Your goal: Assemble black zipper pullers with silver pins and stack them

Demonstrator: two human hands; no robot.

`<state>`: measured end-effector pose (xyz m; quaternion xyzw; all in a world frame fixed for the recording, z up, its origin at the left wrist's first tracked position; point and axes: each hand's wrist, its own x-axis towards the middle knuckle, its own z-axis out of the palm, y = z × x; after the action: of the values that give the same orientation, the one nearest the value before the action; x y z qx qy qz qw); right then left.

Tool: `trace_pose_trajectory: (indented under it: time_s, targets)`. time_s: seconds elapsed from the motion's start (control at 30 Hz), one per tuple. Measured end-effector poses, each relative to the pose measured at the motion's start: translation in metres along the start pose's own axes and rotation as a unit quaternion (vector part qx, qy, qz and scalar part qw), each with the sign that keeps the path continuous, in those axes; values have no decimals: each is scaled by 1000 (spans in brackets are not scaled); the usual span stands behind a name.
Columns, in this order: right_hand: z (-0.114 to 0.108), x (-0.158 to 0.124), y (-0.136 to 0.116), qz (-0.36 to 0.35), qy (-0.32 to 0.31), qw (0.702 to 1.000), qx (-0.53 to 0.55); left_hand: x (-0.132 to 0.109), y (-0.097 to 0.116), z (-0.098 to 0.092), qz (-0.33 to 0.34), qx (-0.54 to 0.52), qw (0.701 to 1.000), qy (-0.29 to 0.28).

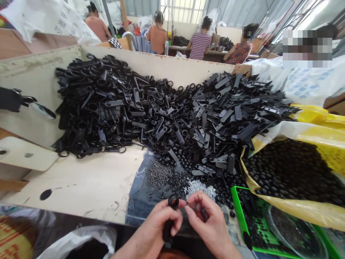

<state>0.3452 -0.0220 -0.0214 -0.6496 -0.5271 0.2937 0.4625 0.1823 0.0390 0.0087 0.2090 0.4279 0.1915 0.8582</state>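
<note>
My left hand (pixel 164 219) is closed around a black plastic handle with a ring end (pixel 173 202), the ring pointing up and away. Close beside it on the right, my right hand (pixel 206 216) has its fingertips pinched together near that ring. A small dark piece shows among the right fingers, too small to name. Just beyond both hands lie a heap of silver pins (pixel 201 187), a pile of small grey screw-like parts (pixel 159 175) and some small black parts (pixel 180 180), on a dark blue cloth (pixel 137 196).
Heaps of black ring-ended handles (pixel 107 104) and flat black pieces (pixel 229 104) fill the wooden bin. At right stand a yellow sack of black balls (pixel 293 169) and a green tray (pixel 239 208). A white bag (pixel 81 241) is at lower left. Several people sit beyond the back wall.
</note>
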Motion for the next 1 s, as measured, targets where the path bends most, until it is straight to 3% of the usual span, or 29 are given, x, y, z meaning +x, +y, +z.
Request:
trace_pose_trajectory:
  time_s: [0.13, 0.37, 0.5, 0.7, 1.0]
  targets:
    - [-2, 1, 10, 24, 30, 999, 34, -6, 5, -8, 25, 52, 997, -44]
    - [-1, -1, 4, 23, 1, 999, 43, 3, 2, -25, 78, 234, 969, -16]
    - [3, 1, -4, -13, -42, 999, 8, 10, -10, -30, 96, 228, 969, -14]
    - [7, 4, -3, -62, -78, 993, -63, 12, -21, -35, 92, 134, 987, -7]
    - [10, 3, -1, -54, -68, 993, -81, 7, -12, -31, 114, 238, 964, -12]
